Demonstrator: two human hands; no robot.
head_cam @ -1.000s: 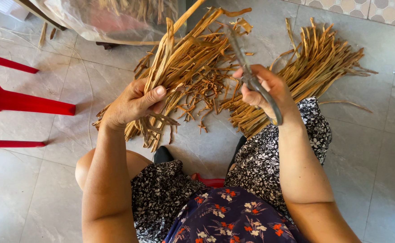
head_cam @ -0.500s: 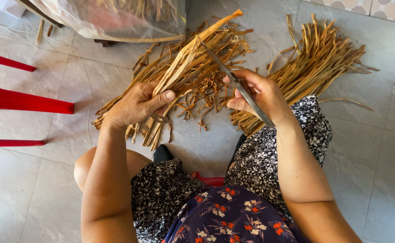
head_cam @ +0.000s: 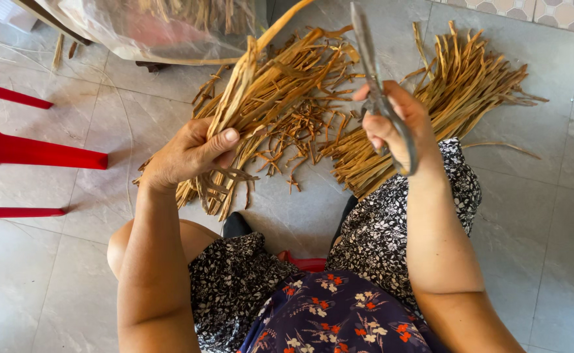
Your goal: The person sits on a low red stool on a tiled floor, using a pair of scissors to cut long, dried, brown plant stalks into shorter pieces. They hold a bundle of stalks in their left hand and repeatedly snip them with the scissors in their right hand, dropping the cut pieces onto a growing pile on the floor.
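Head view, left hand (head_cam: pixel 185 153) fingers clenched around dried strips (head_cam: pixel 248 98), right hand (head_cam: pixel 398 124) gripping scissors (head_cam: pixel 372 78)

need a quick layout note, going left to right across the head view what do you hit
red plastic chair → left hand gripping a bundle of dried strips → right hand holding scissors → neat pile of dried strips on the floor

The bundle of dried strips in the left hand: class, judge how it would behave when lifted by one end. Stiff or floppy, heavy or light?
Probably fairly stiff: the bundle of dried strips stands up from the left hand with little droop. Likely light, since one hand holds it. Perhaps brittle: broken, curled scraps lie on the tiled floor.
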